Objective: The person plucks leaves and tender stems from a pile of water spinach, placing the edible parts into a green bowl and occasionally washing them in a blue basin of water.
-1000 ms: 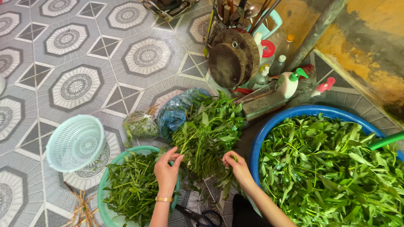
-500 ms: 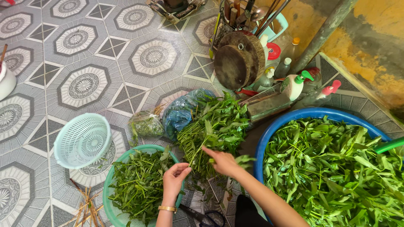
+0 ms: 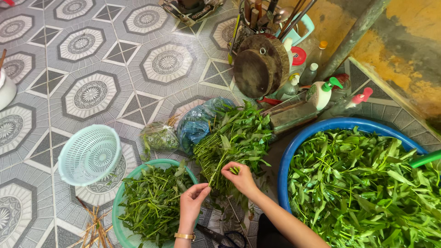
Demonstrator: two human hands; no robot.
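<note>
The work takes place on a floor (image 3: 92, 55) of grey tiles printed with octagon medallions and dark triangles, beside a yellow wall (image 3: 404, 50) whose paint is stained and peeling. A heap of leafy green stalks (image 3: 239, 138) lies on the tiles in front of the person. The left hand (image 3: 193, 204), with a gold bracelet at the wrist, has its fingers curled together around the lower end of a thin stem (image 3: 216, 172) pulled from that heap. The right hand (image 3: 241, 177) is closed in a pinch on a small green piece of the same stalk, just above and to the right of the left hand. Under the left hand sits a green basin (image 3: 120, 225) filled with trimmed stems and leaves. To the right a large blue tub (image 3: 294, 151) is heaped with picked leaves. A pale teal plastic colander (image 3: 89, 155) lies tilted on the tiles to the left of the green basin, and a few dry straws lie below it. Behind the heap are a blue plastic bag (image 3: 197, 124) and a small clear bag of greens (image 3: 158, 137). Farther back, near the wall, a round wooden chopping block (image 3: 259, 66) leans upright among bottles and a holder of utensils. Black scissors (image 3: 225, 236) lie on the floor between the person's forearms.
</note>
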